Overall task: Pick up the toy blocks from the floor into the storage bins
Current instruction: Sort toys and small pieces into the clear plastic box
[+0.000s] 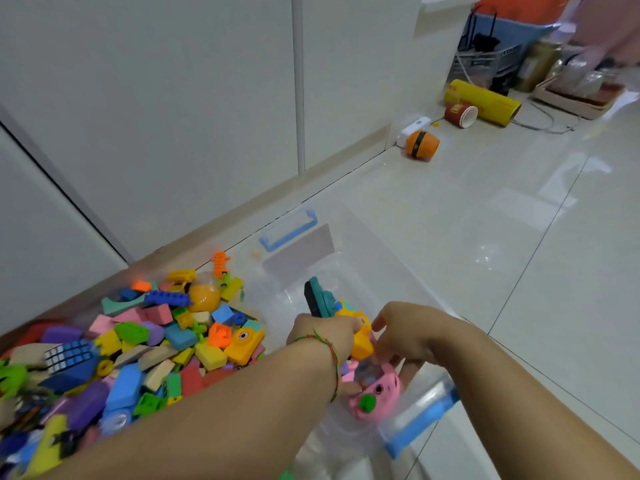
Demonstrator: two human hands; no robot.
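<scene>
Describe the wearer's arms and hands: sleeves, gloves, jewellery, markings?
Both forearms are bare to the frame edge: no sleeves, no gloves. The left hand has a thin braided string bracelet at its wrist, red with green and yellow strands. The right hand and its wrist show no band or watch. No rings or markings that I can make out.
</scene>
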